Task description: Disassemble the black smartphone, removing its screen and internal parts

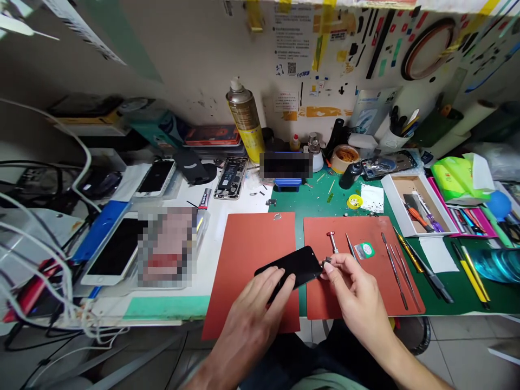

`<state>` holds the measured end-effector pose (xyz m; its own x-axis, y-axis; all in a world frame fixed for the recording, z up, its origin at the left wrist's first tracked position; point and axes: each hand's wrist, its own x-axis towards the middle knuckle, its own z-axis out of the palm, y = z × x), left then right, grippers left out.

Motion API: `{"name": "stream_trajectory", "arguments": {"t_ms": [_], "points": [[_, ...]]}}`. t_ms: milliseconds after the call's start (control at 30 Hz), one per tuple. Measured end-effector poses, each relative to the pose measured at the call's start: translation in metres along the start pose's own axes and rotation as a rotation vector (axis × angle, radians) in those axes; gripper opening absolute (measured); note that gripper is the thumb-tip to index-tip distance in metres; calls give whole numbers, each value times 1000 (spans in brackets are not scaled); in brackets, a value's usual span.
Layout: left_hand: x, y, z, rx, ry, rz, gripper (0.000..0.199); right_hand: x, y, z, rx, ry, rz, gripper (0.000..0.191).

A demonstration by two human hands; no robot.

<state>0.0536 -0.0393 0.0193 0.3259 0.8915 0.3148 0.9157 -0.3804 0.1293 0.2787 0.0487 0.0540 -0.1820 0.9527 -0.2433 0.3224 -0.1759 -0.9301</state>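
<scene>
A black smartphone (298, 265) lies slantwise over the red mats, its dark glass side up. My left hand (255, 309) holds it by its near left part, fingers across the glass and the thumb hidden. At the phone's right end, my right hand (355, 287) pinches a small dark piece (326, 262) between thumb and forefinger; its exact kind is too small to make out. Beyond my right hand, a small screwdriver with a red cap (331, 241) lies on the right red mat (337, 225). A green and silver round-ended packet (364, 249) is beside it.
Tweezers (400, 265) and thin tools lie right of my right hand. Further right are a white tool box (439, 230) and yellow pens (471, 276). An opened phone (231, 179) and a spray can (246, 122) stand at the back. White phones (116, 252) and cables are left.
</scene>
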Motion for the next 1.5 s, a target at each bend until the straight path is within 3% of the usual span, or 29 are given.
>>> {"name": "stream_trajectory", "arguments": {"t_ms": [133,367,633,833,967,1067,1267,1367,1500], "points": [[4,-8,10,-47,-34,-78,52,-2,4,0,-96,-1,7,42],[0,-15,14,-249,-95,-200,55,-5,4,-1,-83,38,18,45],[-1,-15,11,-343,-121,-263,59,-1,15,-20,28,119,141,47],[-1,-14,13,-293,-78,-223,61,-6,21,-22,96,129,186,47],[5,-8,4,-252,55,-205,58,-6,18,-16,282,65,219,49],[21,4,-10,-466,134,-257,40,-7,8,-12,385,-24,233,48],[63,27,-25,-963,-88,-543,15,-13,-11,-7,365,-145,249,48],[71,30,-23,-1125,-144,-635,19,-13,-14,-7,401,-198,220,47],[70,30,-22,-1272,-101,-744,23,-13,-12,-7,536,-174,212,48]]}}
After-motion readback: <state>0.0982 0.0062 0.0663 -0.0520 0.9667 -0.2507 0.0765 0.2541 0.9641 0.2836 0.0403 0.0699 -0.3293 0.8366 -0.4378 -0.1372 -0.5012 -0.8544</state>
